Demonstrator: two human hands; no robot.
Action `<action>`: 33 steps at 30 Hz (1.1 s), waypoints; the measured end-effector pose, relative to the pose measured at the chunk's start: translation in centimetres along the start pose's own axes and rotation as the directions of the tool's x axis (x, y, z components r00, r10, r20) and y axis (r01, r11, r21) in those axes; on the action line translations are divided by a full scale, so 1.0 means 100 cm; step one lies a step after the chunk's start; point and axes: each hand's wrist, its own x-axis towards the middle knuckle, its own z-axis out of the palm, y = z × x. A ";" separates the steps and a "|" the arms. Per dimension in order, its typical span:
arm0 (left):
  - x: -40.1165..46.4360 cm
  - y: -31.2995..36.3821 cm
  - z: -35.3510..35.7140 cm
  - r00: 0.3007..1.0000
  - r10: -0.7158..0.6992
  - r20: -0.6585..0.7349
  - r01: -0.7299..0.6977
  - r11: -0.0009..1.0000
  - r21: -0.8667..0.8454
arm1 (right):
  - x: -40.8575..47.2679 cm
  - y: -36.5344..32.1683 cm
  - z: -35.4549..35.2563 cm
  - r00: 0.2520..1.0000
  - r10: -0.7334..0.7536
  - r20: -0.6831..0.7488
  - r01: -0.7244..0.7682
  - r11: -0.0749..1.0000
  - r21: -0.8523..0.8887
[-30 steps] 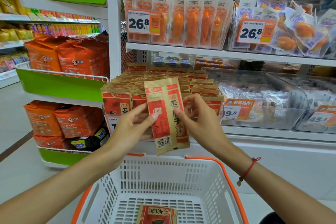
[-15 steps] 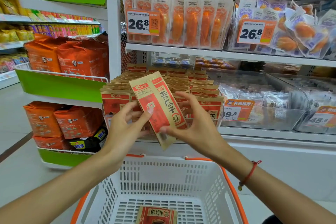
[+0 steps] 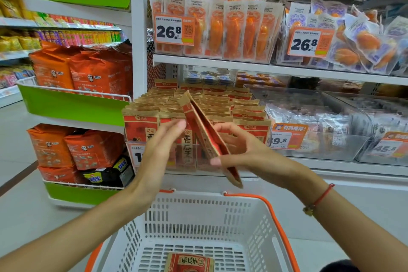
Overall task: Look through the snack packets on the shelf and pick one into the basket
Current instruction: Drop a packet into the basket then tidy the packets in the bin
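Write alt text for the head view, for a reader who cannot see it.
The right hand holds a red-and-tan snack packet edge-on above a white basket, while the open left hand touches it. Behind stand rows of matching packets on the shelf; another packet lies in the basket.

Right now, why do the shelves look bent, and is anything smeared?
Head view: the wide lens bows the shelf edge and post; the turning packet and left hand are slightly motion-blurred; lighting is flat and even; the clear bins show mild glare.
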 end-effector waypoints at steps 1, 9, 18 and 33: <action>0.003 -0.001 -0.002 1.000 0.001 0.013 -0.001 1.000 -0.005 | -0.001 0.000 -0.005 0.999 0.011 0.043 -0.013 0.999 0.044; 0.007 0.000 -0.004 0.994 0.072 0.078 -0.081 0.989 0.125 | -0.012 -0.004 -0.032 0.984 -0.036 0.173 0.036 0.999 0.002; 0.050 0.038 0.025 0.944 0.329 0.010 -0.328 0.941 0.086 | -0.023 -0.075 -0.091 0.982 -0.139 0.126 0.168 0.950 -0.263; 0.151 0.032 0.070 0.933 0.339 -0.123 -0.216 0.798 0.562 | 0.068 -0.037 -0.153 0.850 -0.402 -0.341 0.082 0.739 -0.668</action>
